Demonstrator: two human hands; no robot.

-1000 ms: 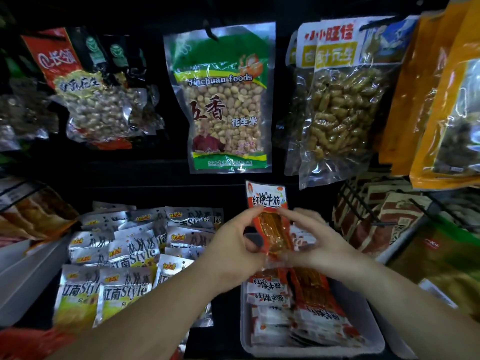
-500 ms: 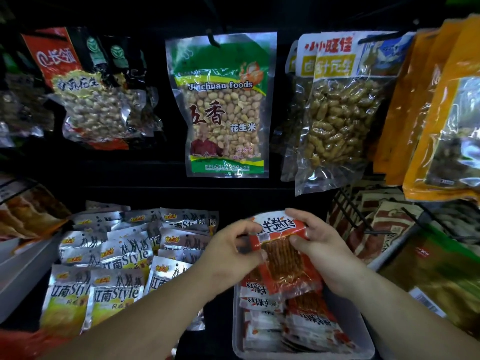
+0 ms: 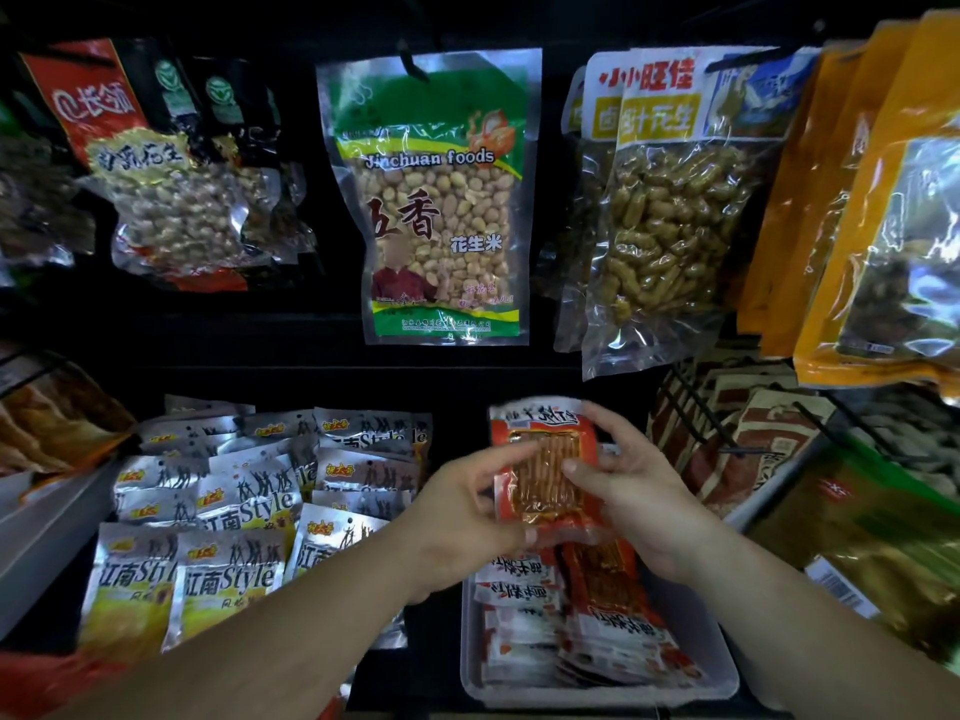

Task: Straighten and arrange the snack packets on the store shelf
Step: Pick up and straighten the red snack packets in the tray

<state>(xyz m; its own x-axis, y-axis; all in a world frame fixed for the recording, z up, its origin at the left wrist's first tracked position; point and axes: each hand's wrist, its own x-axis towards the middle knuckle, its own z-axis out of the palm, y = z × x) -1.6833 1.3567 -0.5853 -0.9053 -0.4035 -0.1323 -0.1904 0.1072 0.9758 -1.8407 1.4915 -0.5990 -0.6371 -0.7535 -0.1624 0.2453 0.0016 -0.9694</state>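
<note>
Held item: a red-and-white plastic snack packet with a clear window showing orange-brown strips. It is held on end between both hands, facing the person, just above the tray.
Left grip: the left hand pinches the packet's left edge, with the thumb on the front and curled fingers behind and under the lower corner.
Right grip: the right hand pinches the right edge, with the thumb pressed on the window and fingers wrapped behind the top corner.
Reason for grip: holding both edges pulls the film flat, likely to square the packet before it goes down.
Below the hands: a pale plastic tray holds stacked red-and-white packets of the same kind. They lie flat, overlapping and somewhat askew, and the held one probably belongs on this pile.
Left of the left hand: silver-and-yellow foil packets lie in overlapping rows, so each label reads from the front.
Above the hands: a clear bag of shelled peanuts with a green label and a clear bag of peanuts in the shell hang well apart from the hands.
Step in hand: this looks like aligning one packet before laying it on the pile, and the rest of the tray is not yet tidied.
</note>
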